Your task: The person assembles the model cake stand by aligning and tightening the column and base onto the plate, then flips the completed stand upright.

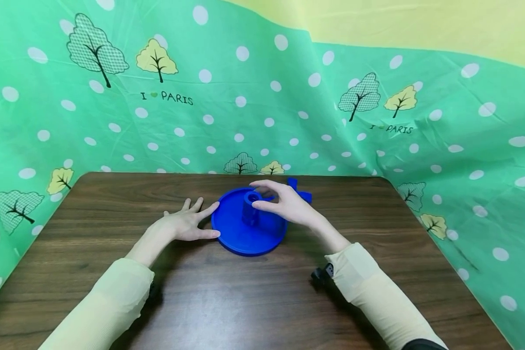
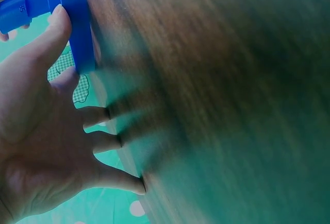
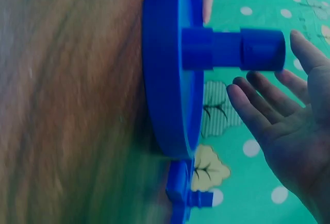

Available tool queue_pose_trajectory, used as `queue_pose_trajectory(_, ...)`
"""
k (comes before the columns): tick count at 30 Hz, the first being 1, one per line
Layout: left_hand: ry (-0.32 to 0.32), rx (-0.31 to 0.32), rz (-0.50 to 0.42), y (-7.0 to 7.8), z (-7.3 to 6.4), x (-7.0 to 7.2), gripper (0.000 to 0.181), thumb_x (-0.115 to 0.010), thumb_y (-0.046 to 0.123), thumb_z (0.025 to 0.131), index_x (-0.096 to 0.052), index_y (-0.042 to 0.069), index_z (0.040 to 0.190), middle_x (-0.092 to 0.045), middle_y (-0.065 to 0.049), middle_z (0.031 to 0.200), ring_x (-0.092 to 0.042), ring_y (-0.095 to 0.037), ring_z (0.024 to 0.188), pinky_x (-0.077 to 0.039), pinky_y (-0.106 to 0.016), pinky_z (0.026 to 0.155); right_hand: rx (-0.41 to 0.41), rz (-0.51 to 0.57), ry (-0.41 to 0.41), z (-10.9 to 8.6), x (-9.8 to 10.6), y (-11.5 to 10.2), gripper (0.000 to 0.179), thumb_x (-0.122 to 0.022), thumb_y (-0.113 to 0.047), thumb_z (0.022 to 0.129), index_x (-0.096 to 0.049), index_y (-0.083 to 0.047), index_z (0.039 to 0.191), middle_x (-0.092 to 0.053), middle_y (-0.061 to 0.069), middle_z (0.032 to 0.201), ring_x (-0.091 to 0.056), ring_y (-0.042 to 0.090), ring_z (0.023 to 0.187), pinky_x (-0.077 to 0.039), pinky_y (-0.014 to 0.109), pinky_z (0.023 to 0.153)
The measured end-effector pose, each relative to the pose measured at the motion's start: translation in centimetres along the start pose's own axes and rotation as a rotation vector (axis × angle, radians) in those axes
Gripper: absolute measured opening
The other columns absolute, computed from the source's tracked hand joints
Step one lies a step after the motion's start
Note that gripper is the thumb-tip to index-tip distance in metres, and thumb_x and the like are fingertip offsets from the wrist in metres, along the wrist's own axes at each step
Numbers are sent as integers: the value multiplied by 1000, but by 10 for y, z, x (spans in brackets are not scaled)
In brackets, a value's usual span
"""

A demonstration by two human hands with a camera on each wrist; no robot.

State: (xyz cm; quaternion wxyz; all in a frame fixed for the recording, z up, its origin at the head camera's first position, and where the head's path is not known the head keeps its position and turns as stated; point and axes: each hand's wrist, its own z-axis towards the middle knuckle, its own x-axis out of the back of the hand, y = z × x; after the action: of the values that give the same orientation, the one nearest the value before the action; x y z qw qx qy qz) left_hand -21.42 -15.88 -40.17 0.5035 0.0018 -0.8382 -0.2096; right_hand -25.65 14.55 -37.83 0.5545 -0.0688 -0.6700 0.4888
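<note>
A round blue plastic base (image 1: 232, 238) with a raised rim lies flat on the wooden table. From its middle rises a blue post (image 1: 249, 214), upright, with a wider collar (image 3: 263, 50) at its top. My left hand (image 1: 183, 224) is spread on the table at the base's left side, thumb and index finger against the rim, the other fingers splayed out. Around the top of the post hovers my right hand (image 1: 288, 203), thumb and fingers parted. In the right wrist view a gap shows between its fingers and the collar.
Just behind the base, to the right, is a blue piece with arms (image 1: 305, 196), partly hidden by the right hand; a short peg (image 3: 201, 199) sticks out of it. A green dotted cloth (image 1: 245, 116) hangs beyond the table's (image 1: 192, 301) back edge.
</note>
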Motion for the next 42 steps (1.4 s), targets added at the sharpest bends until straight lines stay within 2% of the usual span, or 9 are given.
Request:
queue_pose_trajectory(3, 1, -5, -2, 0, -1, 0, 90, -51, 70, 97, -8, 33, 167, -1, -22, 174, 3, -55, 157, -6, -92, 106, -7, 11, 31, -2, 10, 4, 51, -70, -45, 97, -56, -32, 144, -70, -4, 133, -66, 17, 123, -55, 45, 104)
queue_pose_trajectory(7, 4, -7, -1, 0, -1, 1, 90, -51, 70, 97, -9, 32, 167, -1, -22, 174, 4, -55, 157, -6, -92, 106, -12, 18, 70, -5, 24, 11, 48, -71, -39, 98, -58, -28, 143, -72, 3, 131, -69, 20, 120, -58, 45, 98)
queue_pose_trajectory(13, 2, -2, 2, -1, 0, 1, 90, -51, 70, 97, -8, 33, 167, -1, -21, 174, 4, -54, 157, -5, -91, 106, -44, 17, 112, -13, 41, 26, 48, -70, -35, 99, -58, -24, 144, -70, 11, 133, -68, 24, 122, -53, 53, 103)
queue_pose_trajectory(21, 1, -1, 5, -2, 2, -1, 90, -51, 71, 97, -8, 34, 167, -1, -21, 174, 4, -55, 157, -6, -92, 105, -68, -5, 155, -23, 57, 39, 46, -69, -33, 100, -58, -18, 142, -70, 11, 132, -67, 25, 122, -53, 47, 102)
queue_pose_trajectory(34, -2, 4, 11, -1, 2, 0, 90, -51, 70, 97, -8, 33, 167, -1, -21, 174, 4, -54, 157, -7, -92, 105, -106, -58, 183, -28, 71, 65, 48, -67, -32, 101, -57, -11, 143, -68, 17, 134, -65, 31, 125, -49, 51, 107)
queue_pose_trajectory(42, 0, 5, 12, -1, 2, -1, 90, -51, 71, 97, -8, 34, 167, -1, -21, 174, 4, -54, 158, -6, -91, 106, -173, -100, 180, -30, 74, 80, 50, -67, -36, 101, -57, -11, 143, -67, 15, 135, -65, 34, 123, -51, 54, 105)
